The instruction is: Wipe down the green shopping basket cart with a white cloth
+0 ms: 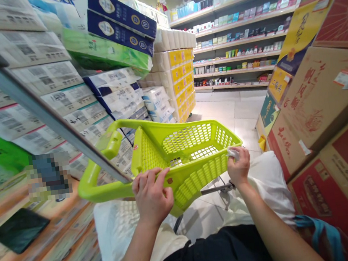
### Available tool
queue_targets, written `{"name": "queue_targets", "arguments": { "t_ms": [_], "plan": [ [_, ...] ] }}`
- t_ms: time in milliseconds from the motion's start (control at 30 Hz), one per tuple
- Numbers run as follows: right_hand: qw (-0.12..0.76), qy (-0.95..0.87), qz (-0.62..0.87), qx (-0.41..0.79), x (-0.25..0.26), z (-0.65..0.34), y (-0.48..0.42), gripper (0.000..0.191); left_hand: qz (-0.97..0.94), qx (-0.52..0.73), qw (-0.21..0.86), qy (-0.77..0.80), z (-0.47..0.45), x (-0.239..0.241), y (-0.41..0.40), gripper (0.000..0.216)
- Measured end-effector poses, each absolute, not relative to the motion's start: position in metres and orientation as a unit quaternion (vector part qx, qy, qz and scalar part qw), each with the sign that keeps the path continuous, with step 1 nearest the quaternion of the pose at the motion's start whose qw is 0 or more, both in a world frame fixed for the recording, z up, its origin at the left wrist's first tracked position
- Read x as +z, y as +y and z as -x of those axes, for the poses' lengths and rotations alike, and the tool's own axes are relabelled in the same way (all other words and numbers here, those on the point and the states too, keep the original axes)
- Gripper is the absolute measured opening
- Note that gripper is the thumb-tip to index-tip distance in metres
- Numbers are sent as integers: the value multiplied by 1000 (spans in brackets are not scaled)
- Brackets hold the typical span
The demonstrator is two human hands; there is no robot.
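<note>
A lime-green shopping cart with a slotted plastic basket stands sideways before me, its handle to the left. No goods show inside the basket. My left hand is closed over the near rim by the handle end, its fingers curled onto the edge. At the right corner of the same rim, my right hand pinches a crumpled white tissue against the plastic. A grey metal pole slants down from the upper left and ends near my left hand.
Stacked packs of paper goods rise on the left, with a dark flat phone-like slab lying on lower ones. Cardboard cartons are piled on the right. Shelves of small boxes and bottles line the back. White bags flank my legs.
</note>
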State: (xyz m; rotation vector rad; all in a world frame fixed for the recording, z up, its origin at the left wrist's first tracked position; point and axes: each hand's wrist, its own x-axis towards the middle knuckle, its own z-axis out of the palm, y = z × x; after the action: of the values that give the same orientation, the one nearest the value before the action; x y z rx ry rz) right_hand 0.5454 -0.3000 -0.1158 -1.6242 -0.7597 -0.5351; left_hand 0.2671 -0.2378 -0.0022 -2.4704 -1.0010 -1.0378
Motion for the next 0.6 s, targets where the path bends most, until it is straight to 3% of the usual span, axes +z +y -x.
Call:
{"name": "queue_targets", "arguments": {
  "t_ms": [267, 433, 600],
  "plan": [
    [565, -524, 614, -170, -82, -480, -290, 21, 855, -359, 143, -344, -266, 0, -241, 43],
    [518, -629, 569, -108, -56, -443, -284, 29, 854, -362, 147, -343, -265, -1, -241, 43],
    [508, -603, 607, -102, -54, -458, -281, 22, 857, -354, 144, -344, -264, 0, -242, 43]
  ]
}}
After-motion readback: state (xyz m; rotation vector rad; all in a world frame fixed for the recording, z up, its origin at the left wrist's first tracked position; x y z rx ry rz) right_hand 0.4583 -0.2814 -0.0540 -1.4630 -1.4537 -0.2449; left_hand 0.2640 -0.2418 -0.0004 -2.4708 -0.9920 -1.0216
